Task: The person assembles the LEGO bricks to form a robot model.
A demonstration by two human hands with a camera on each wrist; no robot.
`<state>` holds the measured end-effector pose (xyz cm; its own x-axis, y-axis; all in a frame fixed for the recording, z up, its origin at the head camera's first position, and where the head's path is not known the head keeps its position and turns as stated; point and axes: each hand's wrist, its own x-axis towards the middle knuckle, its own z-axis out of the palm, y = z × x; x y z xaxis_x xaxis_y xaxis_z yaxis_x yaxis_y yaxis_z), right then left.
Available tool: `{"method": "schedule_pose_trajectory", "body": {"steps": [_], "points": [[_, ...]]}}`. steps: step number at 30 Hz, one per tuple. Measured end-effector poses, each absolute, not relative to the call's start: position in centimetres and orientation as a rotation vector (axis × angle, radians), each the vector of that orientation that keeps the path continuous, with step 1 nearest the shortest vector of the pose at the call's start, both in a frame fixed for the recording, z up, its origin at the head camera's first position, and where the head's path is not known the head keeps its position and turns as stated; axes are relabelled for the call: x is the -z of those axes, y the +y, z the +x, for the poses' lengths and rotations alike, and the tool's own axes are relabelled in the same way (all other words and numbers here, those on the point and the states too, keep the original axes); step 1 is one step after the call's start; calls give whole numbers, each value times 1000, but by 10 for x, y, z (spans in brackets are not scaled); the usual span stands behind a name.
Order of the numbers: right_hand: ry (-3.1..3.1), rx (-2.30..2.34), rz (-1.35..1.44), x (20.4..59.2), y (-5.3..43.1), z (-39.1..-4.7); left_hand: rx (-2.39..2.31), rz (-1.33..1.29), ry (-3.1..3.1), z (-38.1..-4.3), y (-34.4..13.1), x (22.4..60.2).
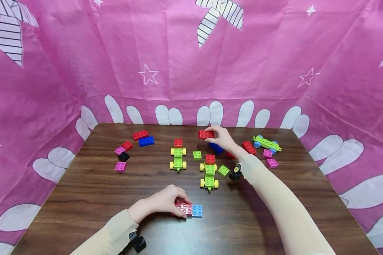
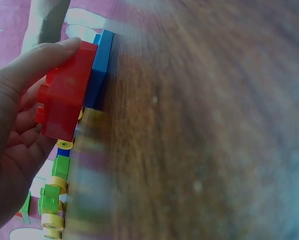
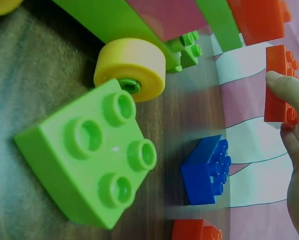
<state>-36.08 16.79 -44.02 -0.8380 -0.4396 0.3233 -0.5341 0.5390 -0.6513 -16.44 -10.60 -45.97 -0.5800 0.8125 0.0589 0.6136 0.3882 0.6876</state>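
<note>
My left hand (image 1: 166, 200) grips a red brick (image 1: 185, 209) near the front of the table. The red brick sits partly over a light blue brick (image 1: 197, 211), whose studs show on the right. Toward the back, my right hand (image 1: 223, 138) pinches another red brick (image 1: 205, 134) between thumb and fingers. In the right wrist view this red brick (image 3: 276, 85) is raised, studs facing right. A dark blue brick (image 1: 216, 148) lies just below the right hand. Between the hands stand two green wheeled cars (image 1: 178, 161) with yellow wheels, each with a red brick (image 1: 210, 159) at its far end.
Green square bricks (image 1: 223, 171) lie beside the cars. Red, blue, pink and black bricks (image 1: 120, 166) are scattered at the left. On the right are a green base with blue wheels (image 1: 266, 143), pink bricks (image 1: 272, 163) and a red brick (image 1: 249, 147). Pink cloth hangs around the table.
</note>
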Motion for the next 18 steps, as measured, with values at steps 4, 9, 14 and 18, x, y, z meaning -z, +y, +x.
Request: {"method": "schedule_pose_trajectory", "body": {"steps": [4,9,14,18], "points": [[-2618,-1243,818,435,171,-351,-980,1258,2375,-165,-106,461],[-2576,-1252,818,427,174,-336,-983,1261,2380,-166,-106,462],[-2525,-1240,824,420,174,-316,-986,1263,2372,-165,-106,461],[-2490,-1274,833,415,170,-298,-978,1267,2372,-165,-106,460]]}}
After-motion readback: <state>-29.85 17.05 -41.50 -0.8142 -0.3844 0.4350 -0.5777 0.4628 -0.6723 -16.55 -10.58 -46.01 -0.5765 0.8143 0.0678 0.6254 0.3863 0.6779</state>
